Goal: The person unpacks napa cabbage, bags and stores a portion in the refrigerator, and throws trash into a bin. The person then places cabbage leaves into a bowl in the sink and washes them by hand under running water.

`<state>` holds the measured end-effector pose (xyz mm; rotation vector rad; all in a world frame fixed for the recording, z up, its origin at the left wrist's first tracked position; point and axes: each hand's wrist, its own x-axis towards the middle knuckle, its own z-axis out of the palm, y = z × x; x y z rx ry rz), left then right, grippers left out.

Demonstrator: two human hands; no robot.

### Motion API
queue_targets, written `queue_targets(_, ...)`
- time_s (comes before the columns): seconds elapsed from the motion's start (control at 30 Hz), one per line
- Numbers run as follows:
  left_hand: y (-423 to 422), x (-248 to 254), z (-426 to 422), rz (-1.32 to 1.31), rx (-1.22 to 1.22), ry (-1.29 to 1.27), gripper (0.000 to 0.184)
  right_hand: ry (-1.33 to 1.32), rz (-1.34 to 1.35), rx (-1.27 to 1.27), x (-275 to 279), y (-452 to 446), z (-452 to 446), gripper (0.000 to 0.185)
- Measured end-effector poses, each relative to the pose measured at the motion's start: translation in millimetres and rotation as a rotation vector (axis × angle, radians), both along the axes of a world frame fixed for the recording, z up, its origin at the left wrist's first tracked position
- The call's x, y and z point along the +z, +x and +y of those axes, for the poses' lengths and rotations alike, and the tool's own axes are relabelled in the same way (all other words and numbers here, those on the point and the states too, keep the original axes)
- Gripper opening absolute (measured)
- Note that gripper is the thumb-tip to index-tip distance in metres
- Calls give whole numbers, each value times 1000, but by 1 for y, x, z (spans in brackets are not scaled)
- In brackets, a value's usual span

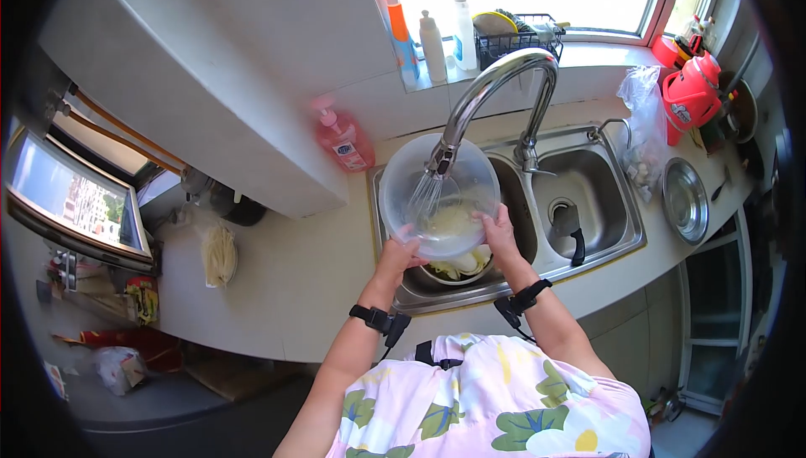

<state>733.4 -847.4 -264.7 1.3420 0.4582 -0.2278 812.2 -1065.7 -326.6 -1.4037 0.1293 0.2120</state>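
Note:
A translucent plastic bowl (395,198) is held over the left sink basin, tilted under the tap (504,80). Spray from the tap's head falls into it, and some water shows at its bottom. My left hand (403,255) grips the near left part of the rim, and my right hand (501,235) grips the near right part. Both sets of fingers are closed on the plastic. Partly hidden beneath it, a round metal container (483,277) in the left basin holds pale yellow-green cut vegetables (460,266).
A black-handled cleaver (570,227) lies in the right basin (600,177). Pink soap bottle (344,137) stands at the back left. To the right are a plastic bag (643,135), a metal dish (686,200) and a red kettle-like container (691,97). Bottles line the windowsill.

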Motion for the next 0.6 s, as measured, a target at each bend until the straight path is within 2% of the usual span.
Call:
queue_targets(0.07,3,5,-5,55,-3,-48,70,-44,-26,19,3,3,-7,35)
queue_targets(0.13,4,6,-13,43,42,-140,64,1,238,53,4,0,-16,34)
queue_targets(0.17,6,7,-18,44,31,-145,64,-3,239,42,-4,-2,-17,34)
queue_targets(0.23,12,9,-27,-4,10,228,58,128,416,86,-20,-7,-16,42)
queue_targets(0.27,15,2,-24,-5,0,225,58,127,416,76,-23,-7,-16,42)
queue_targets(0.33,21,-17,-14,-285,-81,889,53,170,535,142,-26,-6,-14,40)
queue_targets(0.37,21,12,-19,-221,-35,854,58,172,532,167,-28,-4,-13,47)
queue_targets(0.4,23,19,-19,-218,-40,856,58,176,536,165,-30,-3,-13,47)
queue_targets(0.47,25,31,-14,-434,87,1193,60,27,457,156,-23,1,-10,55)
queue_targets(0.5,24,38,-11,-368,45,1238,64,29,458,160,-19,2,-10,55)
queue_targets(0.57,23,46,-6,-368,56,1260,64,-224,347,139,-11,1,-13,59)
queue_targets(0.6,22,47,-3,-376,66,1278,64,-225,350,143,-20,1,-17,59)
